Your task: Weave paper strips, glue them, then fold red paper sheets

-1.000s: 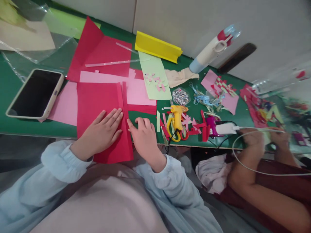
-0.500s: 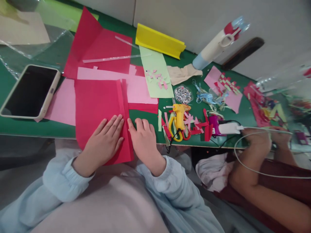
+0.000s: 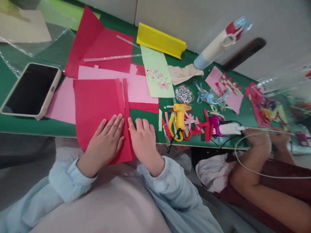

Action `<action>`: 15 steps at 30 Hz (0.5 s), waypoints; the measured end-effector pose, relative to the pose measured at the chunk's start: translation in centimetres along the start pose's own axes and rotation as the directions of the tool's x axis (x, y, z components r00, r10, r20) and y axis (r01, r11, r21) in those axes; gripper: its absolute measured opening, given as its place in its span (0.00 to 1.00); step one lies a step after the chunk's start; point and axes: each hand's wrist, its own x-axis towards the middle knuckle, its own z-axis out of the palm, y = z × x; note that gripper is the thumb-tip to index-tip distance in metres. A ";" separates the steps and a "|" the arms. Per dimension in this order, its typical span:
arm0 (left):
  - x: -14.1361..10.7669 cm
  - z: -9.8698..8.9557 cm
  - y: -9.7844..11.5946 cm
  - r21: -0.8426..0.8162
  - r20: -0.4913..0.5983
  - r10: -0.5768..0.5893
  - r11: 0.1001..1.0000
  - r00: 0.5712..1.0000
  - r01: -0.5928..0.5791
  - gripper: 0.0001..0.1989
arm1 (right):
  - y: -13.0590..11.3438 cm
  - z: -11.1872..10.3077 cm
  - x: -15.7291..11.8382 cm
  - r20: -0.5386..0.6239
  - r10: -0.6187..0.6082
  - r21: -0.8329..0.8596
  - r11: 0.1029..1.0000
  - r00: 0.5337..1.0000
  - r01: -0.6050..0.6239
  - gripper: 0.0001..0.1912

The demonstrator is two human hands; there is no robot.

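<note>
A folded red sheet (image 3: 97, 103) lies at the table's front edge, its lower part overhanging toward my body. My left hand (image 3: 104, 142) rests flat on it with the fingers stretched out, left of a narrow folded strip (image 3: 126, 113). On the strip's right side is my right hand (image 3: 143, 139), its index fingertip against the strip's edge and the other fingers bent; nothing shows in it. A thin gap runs between the strip and the sheet above my fingertips. Pink paper (image 3: 138, 90) lies beneath and behind the red sheet.
A phone (image 3: 31, 89) lies at left. Right of my hands are a yellow glue gun (image 3: 180, 115), scissors (image 3: 175, 131) and paper scraps. Behind stand a yellow folded piece (image 3: 160, 40) and a bottle (image 3: 213, 48). Another person's arms (image 3: 252, 158) are at right.
The upper part of the red sheet has shifted slightly left, and the gap beside the strip looks wider. Both hands keep nearly the same place on the paper.
</note>
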 end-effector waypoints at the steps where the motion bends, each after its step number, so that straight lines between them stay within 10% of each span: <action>1: 0.0 0.0 0.0 0.001 -0.001 -0.003 1.000 1.000 0.003 0.30 | 0.0 0.0 0.0 0.001 0.003 0.001 1.000 1.000 -0.003 0.22; 15: -0.2 0.3 0.6 0.005 -0.001 -0.038 0.999 0.999 0.038 0.31 | 0.0 0.3 0.0 0.001 0.023 0.010 1.000 1.000 -0.023 0.22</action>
